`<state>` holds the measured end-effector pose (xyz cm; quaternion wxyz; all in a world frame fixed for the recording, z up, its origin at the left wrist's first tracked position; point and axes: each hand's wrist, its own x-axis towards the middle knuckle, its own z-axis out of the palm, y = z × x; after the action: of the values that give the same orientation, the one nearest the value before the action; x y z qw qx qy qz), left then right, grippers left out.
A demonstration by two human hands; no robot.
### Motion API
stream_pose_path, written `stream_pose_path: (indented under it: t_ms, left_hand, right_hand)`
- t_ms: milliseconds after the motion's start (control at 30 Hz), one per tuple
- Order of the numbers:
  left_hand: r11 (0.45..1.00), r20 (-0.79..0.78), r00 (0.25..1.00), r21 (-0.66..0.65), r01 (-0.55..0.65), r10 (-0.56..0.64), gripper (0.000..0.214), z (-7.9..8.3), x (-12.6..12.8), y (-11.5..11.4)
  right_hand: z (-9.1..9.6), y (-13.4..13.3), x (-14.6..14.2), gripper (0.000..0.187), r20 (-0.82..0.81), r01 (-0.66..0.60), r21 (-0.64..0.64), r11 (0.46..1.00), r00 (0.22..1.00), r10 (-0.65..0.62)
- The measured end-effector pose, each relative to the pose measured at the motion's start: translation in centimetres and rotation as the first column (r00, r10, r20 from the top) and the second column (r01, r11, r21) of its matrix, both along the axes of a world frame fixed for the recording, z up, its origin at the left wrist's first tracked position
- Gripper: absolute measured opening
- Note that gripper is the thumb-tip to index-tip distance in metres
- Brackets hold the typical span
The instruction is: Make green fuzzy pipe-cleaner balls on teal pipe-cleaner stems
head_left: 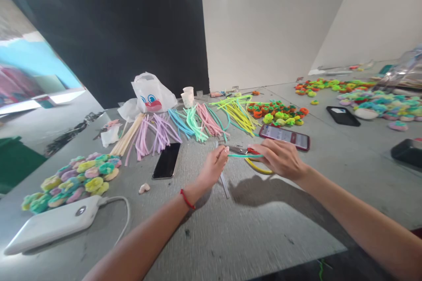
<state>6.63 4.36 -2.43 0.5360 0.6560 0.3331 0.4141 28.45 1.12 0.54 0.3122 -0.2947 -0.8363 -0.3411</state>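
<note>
As the hands [215, 167] [278, 158] grip it, the teal pipe cleaner [244, 156] runs straight.

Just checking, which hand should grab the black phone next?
Probably left: your left hand sits nearer the black phone, while your right hand grips the teal pipe cleaner.

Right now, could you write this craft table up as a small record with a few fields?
Left hand: fingertips near one end of a teal pipe cleaner
Left wrist: red string bracelet
Right hand: holds the same pipe cleaner
Beside the hands: metal tool with a red handle; yellow pipe cleaner
Phones: black smartphone; phone in a red case
Further out: bunches of coloured pipe cleaners; pompom flowers; white power bank; white plastic bag
</note>
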Motion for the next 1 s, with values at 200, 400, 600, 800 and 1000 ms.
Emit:
stream_pose_path:
  t_ms: [200,400,600,800,1000]
  left_hand:
    - [0.982,-0.21,0.976,0.163,0.09,-0.055,0.036,-0.3,0.1,-0.8]
    - [0.981,-0.252,0.968,0.189,0.048,0.001,0.035,-0.2,0.3,-1.0]
    - [0.97,-0.248,0.968,0.242,0.023,0.039,0.032,0.1,0.4,-1.6]
    - [0.964,-0.269,0.962,0.265,0.035,0.04,0.032,0.6,0.7,-2.6]
    - [0.951,-0.291,0.93,0.142,0.276,-0.227,0.03,0.9,0.4,-2.5]
  right_hand:
    - [-0.8,-1.1,-2.8,0.032,0.087,0.049,-0.252,0.966,0.996,-0.027]
    - [-0.6,-1.8,-3.3,0.024,-0.107,-0.032,-0.404,0.914,0.994,-0.012]
    - [-0.9,-2.1,-3.4,0.027,-0.137,-0.033,-0.561,0.827,0.989,-0.054]
    - [-1.9,-2.1,-3.9,0.02,-0.464,-0.266,-0.74,0.617,0.867,-0.183]
    - [-1.9,-1.3,-3.0,0.025,-0.558,-0.47,-0.812,0.347,0.799,-0.222]
